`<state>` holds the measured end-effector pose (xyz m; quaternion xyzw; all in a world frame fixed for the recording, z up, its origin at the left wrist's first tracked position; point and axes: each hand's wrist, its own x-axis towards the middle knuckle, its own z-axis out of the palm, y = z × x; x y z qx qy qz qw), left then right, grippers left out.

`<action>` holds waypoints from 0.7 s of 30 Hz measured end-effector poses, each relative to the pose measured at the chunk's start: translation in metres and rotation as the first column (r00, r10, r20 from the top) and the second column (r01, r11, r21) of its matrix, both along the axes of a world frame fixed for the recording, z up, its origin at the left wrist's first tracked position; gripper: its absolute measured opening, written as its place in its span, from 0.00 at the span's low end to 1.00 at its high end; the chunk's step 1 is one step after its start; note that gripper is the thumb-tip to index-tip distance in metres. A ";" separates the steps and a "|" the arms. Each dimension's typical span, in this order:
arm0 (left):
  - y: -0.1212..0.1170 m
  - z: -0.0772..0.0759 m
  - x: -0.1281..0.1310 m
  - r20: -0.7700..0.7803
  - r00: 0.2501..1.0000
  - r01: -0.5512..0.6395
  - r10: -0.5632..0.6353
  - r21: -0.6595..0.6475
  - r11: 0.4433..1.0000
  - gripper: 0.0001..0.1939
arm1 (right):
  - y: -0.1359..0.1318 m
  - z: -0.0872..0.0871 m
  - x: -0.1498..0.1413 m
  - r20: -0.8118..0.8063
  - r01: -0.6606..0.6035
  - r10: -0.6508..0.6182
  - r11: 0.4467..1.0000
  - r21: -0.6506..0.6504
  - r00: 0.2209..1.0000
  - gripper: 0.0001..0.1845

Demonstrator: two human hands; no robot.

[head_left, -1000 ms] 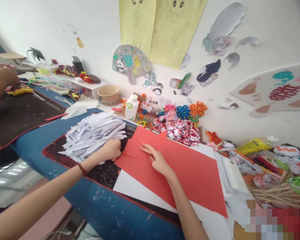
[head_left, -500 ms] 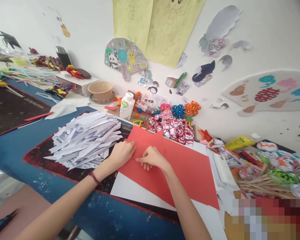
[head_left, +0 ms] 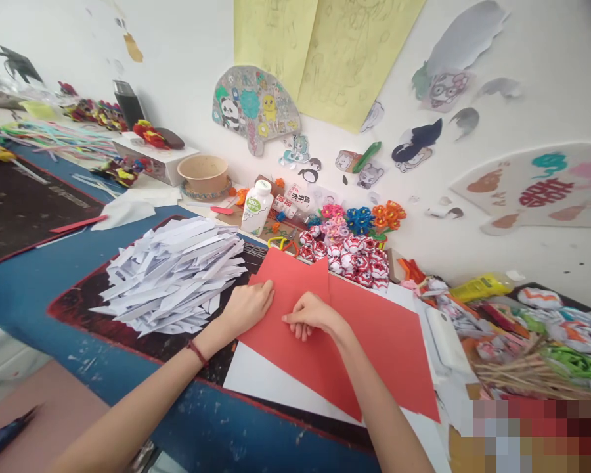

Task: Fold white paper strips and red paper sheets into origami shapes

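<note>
Red paper lies in layers over white sheets, with a pointed corner sticking up at its back edge. My left hand rests on the red paper's left side, its fingers bent and pressed together at the paper's edge. A dark red band circles that wrist. A little to the right, my right hand is over the same paper, fingers curled in and thumb and index finger drawn close. Whatever may be between those fingertips is hidden. A big heap of folded white paper strips lies left of my left hand.
Behind the red paper stand a white bottle, red-and-white paper balls and pipe-cleaner flowers. A tan bowl sits farther left. Wooden sticks and a yellow bottle crowd the right. The wall rises behind.
The whole view has shifted, so things appear slightly farther right. My right hand has slid a little to the right on the red paper; my left hand stays at its left side.
</note>
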<state>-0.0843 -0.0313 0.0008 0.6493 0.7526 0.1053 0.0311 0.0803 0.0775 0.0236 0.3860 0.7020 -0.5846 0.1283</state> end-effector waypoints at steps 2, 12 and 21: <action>-0.001 0.000 0.000 -0.003 1.000 0.000 0.000 0.003 1.000 0.17 | 0.001 0.001 0.005 0.020 0.016 -0.016 1.000 -0.014 1.000 0.18; 0.000 -0.001 0.000 -0.027 1.000 -0.007 0.007 -0.002 1.000 0.17 | 0.012 0.005 0.037 0.086 0.083 -0.081 0.996 -0.021 0.993 0.19; -0.001 0.000 -0.001 -0.019 1.000 0.000 -0.001 -0.011 1.000 0.17 | 0.024 0.007 0.075 0.130 0.160 -0.164 0.986 0.045 0.978 0.20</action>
